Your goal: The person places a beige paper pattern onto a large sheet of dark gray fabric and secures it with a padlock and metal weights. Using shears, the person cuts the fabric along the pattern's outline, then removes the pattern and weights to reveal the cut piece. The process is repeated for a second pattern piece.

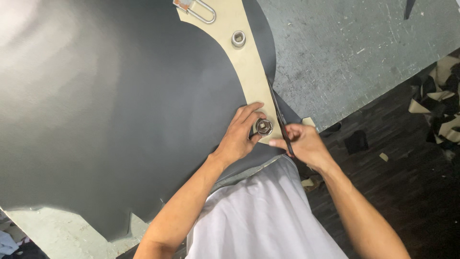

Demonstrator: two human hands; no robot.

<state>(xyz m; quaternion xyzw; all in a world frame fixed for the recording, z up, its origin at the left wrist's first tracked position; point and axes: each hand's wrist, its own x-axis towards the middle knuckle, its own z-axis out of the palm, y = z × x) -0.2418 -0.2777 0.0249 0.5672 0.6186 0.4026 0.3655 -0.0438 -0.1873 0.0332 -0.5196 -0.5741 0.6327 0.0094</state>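
**Cutting along a pattern on dark sheet**

White shirt (261,220) fills the bottom of the view, closest of all, with both forearms reaching out from it over the table (364,52).

Left hand (239,136) lies flat on the tan pattern (239,62), fingers spread and pressing down, the fingertips curled about a metal socket (264,127) that stands on the pattern as a weight. It grips nothing; it simply holds the pattern in place.

Right hand (306,144) is closed around a dark cutter (280,120), whose thin blade runs up along the pattern's right edge, just beside the left hand's fingers. Whether it is scissors or a knife I cannot tell.

Under the pattern spreads a big dark sheet (105,110), covering most of the grey table. Farther up the pattern sit a second socket (238,38) and a metal loop (203,12) at the top edge.

Off the table's right side, on the dark floor (407,192), lie tan and black scraps (438,103).
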